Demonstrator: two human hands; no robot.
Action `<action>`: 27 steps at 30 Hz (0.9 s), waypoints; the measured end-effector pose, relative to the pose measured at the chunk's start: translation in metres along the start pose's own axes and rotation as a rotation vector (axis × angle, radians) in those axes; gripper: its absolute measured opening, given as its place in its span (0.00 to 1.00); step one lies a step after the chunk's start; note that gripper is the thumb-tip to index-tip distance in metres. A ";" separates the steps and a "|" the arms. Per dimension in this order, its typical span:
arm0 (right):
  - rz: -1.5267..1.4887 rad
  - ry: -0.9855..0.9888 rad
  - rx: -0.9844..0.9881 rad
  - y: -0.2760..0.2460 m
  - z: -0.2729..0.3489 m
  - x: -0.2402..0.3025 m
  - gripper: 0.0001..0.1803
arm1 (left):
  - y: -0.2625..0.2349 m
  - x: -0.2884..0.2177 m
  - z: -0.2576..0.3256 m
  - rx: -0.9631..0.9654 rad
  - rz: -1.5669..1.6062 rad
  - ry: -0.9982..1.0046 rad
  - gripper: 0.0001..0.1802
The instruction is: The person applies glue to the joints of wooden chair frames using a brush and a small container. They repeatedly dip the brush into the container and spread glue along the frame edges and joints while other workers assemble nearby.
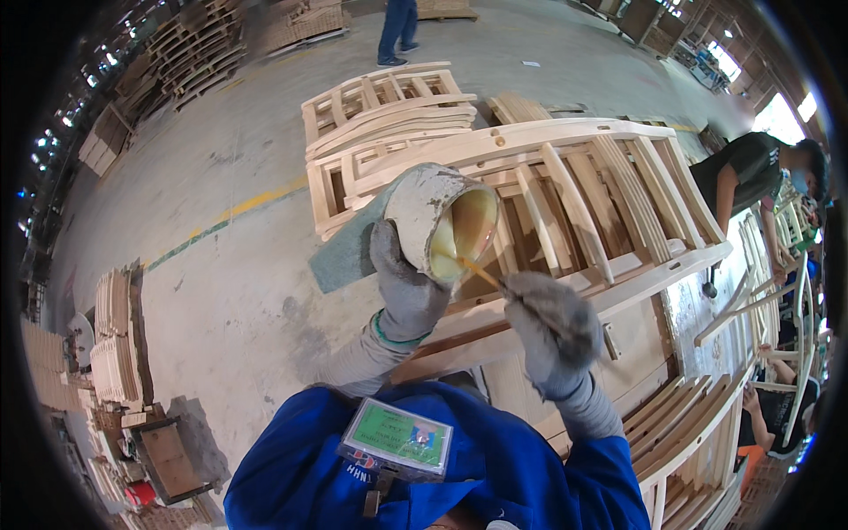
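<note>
My left hand (pixel 406 283), in a grey glove, is closed around a white, stained pot (pixel 417 212). The pot is tilted so its mouth faces right and toward me, and a pale yellow, glue-like liquid (pixel 444 247) lies inside. My gloved right hand (pixel 555 322) is closed on a thin wooden stick (pixel 481 272), whose far end dips into the pot's mouth. Whether that end has bristles is hidden. Just beyond both hands lie slatted wooden frames (pixel 565 208). A grey-green flat piece (pixel 340 265) shows behind the pot.
More wooden frames (pixel 389 106) are stacked at the far side. Curved wooden parts (pixel 680 433) stand at the near right. Stacked wood pieces (pixel 119 336) are on the left. A co-worker (pixel 751 172) leans in at the right, and another person's legs (pixel 399 31) show far ahead.
</note>
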State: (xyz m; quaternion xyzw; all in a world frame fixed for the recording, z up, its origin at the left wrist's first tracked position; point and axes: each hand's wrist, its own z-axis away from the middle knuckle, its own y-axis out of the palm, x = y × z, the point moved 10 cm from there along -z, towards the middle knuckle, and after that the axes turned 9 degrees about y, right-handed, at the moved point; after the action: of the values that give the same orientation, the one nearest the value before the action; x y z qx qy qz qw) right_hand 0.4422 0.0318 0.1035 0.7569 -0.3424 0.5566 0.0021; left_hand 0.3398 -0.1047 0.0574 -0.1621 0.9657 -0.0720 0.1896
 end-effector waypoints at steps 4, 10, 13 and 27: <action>-0.284 -0.202 0.065 0.002 0.030 0.024 0.08 | -0.004 0.021 0.007 -0.039 0.165 -0.101 0.49; -0.348 -0.136 -0.104 -0.014 0.035 0.008 0.15 | 0.015 0.014 0.024 -0.031 0.603 -0.261 0.48; -0.303 -0.146 -0.090 -0.017 0.052 0.006 0.16 | 0.015 -0.012 0.011 -0.013 0.481 -0.070 0.45; -0.003 0.370 -0.522 -0.287 -0.030 -0.078 0.10 | 0.092 -0.021 0.050 0.347 0.475 -0.189 0.50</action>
State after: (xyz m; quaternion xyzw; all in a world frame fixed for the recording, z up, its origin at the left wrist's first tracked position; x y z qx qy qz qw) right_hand 0.5550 0.3034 0.1574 0.6172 -0.4664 0.5782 0.2595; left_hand 0.3514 -0.0155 0.0007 0.0970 0.9280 -0.1742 0.3148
